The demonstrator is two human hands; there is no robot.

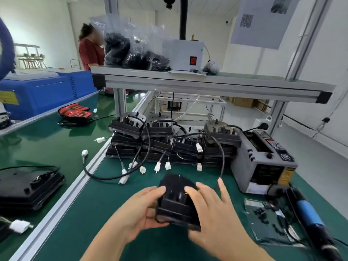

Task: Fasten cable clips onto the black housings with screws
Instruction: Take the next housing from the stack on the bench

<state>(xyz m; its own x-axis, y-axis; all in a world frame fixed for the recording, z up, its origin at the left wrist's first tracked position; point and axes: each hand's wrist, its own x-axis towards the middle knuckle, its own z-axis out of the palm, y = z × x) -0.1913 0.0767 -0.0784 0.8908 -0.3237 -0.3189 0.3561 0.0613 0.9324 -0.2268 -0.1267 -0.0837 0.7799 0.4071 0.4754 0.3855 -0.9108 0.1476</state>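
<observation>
Left hand [139, 211] grips, right hand [211, 213] rests spread-fingered on black housing [176, 209], long axis pointing away.

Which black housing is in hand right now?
The housing at front centre, gripped by the left hand with the right hand on it. The rest lie untouched in the back stack and on the left belt.

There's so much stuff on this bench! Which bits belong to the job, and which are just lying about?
Job: black housing gripped by left hand, right hand on it; stacked housings; loose clips; blue screwdriver.
Lying about: grey machine; bagged parts; white switch box; blue machine.
</observation>
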